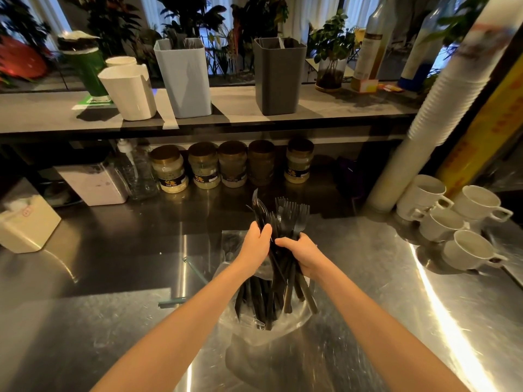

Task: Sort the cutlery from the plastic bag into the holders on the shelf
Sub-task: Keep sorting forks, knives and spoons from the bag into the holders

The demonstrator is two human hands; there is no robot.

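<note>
Over the steel counter both hands hold a bundle of black plastic cutlery (285,219), fork tines pointing up and away. My left hand (256,244) grips the left part of the bundle. My right hand (301,251) grips the right part. The handles reach down into a clear plastic bag (249,326) lying on the counter below my wrists. On the shelf behind stand three holders: a white one (128,91), a light blue one (185,77) with dark cutlery inside, and a dark grey one (278,76) with a pale utensil showing.
Several jars (203,165) line the counter under the shelf (339,106). A white box (27,222) sits at the left. White mugs (458,219) and a tall stack of paper cups (435,114) stand at the right. Bottles and plants crowd the shelf's right end.
</note>
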